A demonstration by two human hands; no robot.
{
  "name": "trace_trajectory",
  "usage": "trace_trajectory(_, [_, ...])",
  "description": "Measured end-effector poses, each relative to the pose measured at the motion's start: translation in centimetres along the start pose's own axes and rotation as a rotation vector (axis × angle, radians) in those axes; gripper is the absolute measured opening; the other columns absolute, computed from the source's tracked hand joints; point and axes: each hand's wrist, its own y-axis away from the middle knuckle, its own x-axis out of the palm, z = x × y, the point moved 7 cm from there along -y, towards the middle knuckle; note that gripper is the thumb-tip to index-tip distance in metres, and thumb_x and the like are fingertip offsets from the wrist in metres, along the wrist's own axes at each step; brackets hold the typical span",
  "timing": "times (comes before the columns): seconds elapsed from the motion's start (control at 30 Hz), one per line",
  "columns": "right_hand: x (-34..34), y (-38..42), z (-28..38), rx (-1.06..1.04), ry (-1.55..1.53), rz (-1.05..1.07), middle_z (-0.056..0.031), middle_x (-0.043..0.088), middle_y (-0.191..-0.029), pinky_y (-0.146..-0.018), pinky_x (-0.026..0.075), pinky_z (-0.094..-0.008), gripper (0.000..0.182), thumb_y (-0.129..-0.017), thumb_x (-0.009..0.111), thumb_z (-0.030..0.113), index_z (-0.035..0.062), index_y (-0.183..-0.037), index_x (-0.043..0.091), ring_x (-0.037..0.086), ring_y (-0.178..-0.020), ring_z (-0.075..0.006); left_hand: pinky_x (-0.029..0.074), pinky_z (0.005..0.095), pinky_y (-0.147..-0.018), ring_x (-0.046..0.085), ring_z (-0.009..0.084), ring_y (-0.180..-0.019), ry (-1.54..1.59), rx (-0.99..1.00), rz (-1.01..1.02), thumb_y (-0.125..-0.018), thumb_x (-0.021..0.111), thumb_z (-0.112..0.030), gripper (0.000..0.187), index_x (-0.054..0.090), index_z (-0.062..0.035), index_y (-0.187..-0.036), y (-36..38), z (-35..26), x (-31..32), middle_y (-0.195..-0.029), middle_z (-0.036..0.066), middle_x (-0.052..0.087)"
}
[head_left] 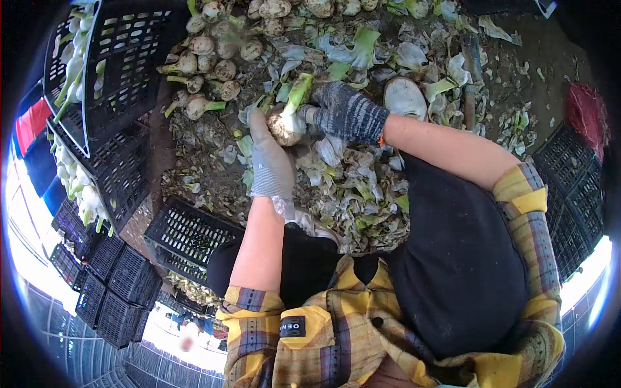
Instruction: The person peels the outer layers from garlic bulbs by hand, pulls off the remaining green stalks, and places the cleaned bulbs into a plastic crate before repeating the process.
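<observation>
While both gloved hands meet over the litter, the garlic bulb sits between them, just above the ground, its short green stem tilted up toward the right hand. Wrapped around the soil-flecked base, the left hand has it gripped. The right, in a dark striped glove, is curled against the bulb's neck; whether it also clasps a tool, I cannot tell. The step under way looks to be close work on this single bulb. The next move, I judge, calls for a firm left hold, since the bulb is round and dirty, and for fingers kept apart from any edge the right may hide.

Beside the work, a black plastic crate bears pale bulbs with long green stems, and another crate near it has more. Close to the left forearm lies a low slatted crate, its contents hard to make out. Loose, soil-marked bulbs lie heaped on the ground, with stripped leaves scattered around.
</observation>
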Motion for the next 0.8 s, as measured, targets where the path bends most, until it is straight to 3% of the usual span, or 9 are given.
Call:
trace_trajectory(0.13, [-0.1,0.0,0.1,-0.298,0.256,0.038,-0.0190,0.056,-0.072,-0.059,0.046,-0.0421,0.016,-0.078,0.051,0.018,0.0047,-0.082,0.059,0.059,-0.070,-0.0334,0.044,0.0276,-0.081,0.050,0.0131,-0.092,-0.497,0.254,-0.032,-0.086,0.052,-0.039,0.052,0.039,-0.0037,-0.122,-0.2,-0.3,-0.3,-0.111,0.009,0.049])
trace_trajectory(0.23, [-0.2,0.5,0.3,-0.506,0.521,-0.115,-0.0179,0.057,-0.074,-0.059,0.046,-0.0429,0.016,-0.079,0.050,0.018,0.0062,-0.082,0.059,0.057,-0.069,-0.0342,0.043,0.0280,-0.083,0.050,0.0125,-0.093,-0.403,0.510,-0.045,-0.083,0.060,-0.034,0.057,0.035,-0.0052,-0.125,0.5,-1.4,1.2,-0.113,0.008,0.048])
trace_trajectory(0.4, [-0.7,0.2,-0.7,-0.089,0.076,-0.031,-0.0187,0.056,-0.073,-0.062,0.044,-0.0447,0.016,-0.081,0.047,0.019,0.0071,-0.080,0.059,0.056,-0.069,-0.0353,0.045,0.0317,-0.064,0.054,0.0175,-0.079,0.069,-0.129,-0.004,-0.087,0.040,-0.051,0.050,0.055,-0.0068,-0.103,0.3,0.5,0.8,-0.089,0.007,0.059])
trace_trajectory(0.5, [-0.5,0.3,-0.6,-0.155,0.222,0.027,-0.0189,0.056,-0.074,-0.062,0.044,-0.0448,0.018,-0.082,0.046,0.021,0.0071,-0.081,0.058,0.056,-0.070,-0.0350,0.045,0.0280,-0.060,0.056,0.0168,-0.067,-0.121,0.065,0.061,-0.087,0.041,-0.051,0.047,0.054,-0.0084,-0.101,-0.8,0.3,0.3,-0.079,0.005,0.058])
trace_trajectory(0.57, [-0.4,0.1,-0.7,-0.250,0.352,-0.012,-0.0189,0.057,-0.074,-0.061,0.044,-0.0448,0.018,-0.083,0.046,0.021,0.0069,-0.082,0.058,0.057,-0.070,-0.0348,0.045,0.0278,-0.059,0.056,0.0169,-0.066,-0.296,0.500,-0.148,-0.086,0.043,-0.051,0.046,0.054,-0.0079,-0.100,-0.5,-0.9,0.4,-0.079,0.005,0.058])
trace_trajectory(0.63, [-1.0,0.3,-1.0,-0.051,-0.001,-0.059,-0.0184,0.057,-0.073,-0.060,0.044,-0.0449,0.016,-0.082,0.047,0.019,0.0068,-0.082,0.057,0.056,-0.069,-0.0349,0.045,0.0277,-0.060,0.056,0.0167,-0.067,-0.207,0.479,-0.162,-0.086,0.045,-0.050,0.045,0.053,-0.0074,-0.100,-0.1,-1.0,0.8,-0.080,0.005,0.058])
trace_trajectory(0.67, [-1.1,0.4,-1.3,0.047,-0.177,-0.081,-0.0182,0.057,-0.072,-0.060,0.044,-0.0449,0.014,-0.082,0.048,0.018,0.0067,-0.083,0.057,0.056,-0.068,-0.0350,0.045,0.0277,-0.060,0.056,0.0166,-0.068,-0.032,0.241,-0.071,-0.086,0.046,-0.049,0.045,0.053,-0.0072,-0.101,-0.4,-0.2,0.6,-0.081,0.005,0.059])
trace_trajectory(0.73, [-1.4,0.3,-0.4,-0.260,0.171,-0.107,-0.0180,0.057,-0.073,-0.059,0.044,-0.0440,0.014,-0.082,0.048,0.018,0.0071,-0.084,0.057,0.056,-0.068,-0.0354,0.045,0.0282,-0.060,0.057,0.0165,-0.072,0.246,-0.140,0.110,-0.085,0.048,-0.048,0.044,0.053,-0.0068,-0.101,0.3,0.8,1.0,-0.085,0.005,0.060])
trace_trajectory(0.8, [-1.2,0.5,-0.2,-0.364,0.269,-0.124,-0.0178,0.057,-0.073,-0.059,0.045,-0.0434,0.014,-0.083,0.048,0.018,0.0073,-0.086,0.057,0.056,-0.069,-0.0357,0.046,0.0281,-0.062,0.057,0.0152,-0.075,0.160,-0.046,0.113,-0.085,0.051,-0.045,0.043,0.052,-0.0067,-0.104,0.1,0.5,1.1,-0.090,0.005,0.059])
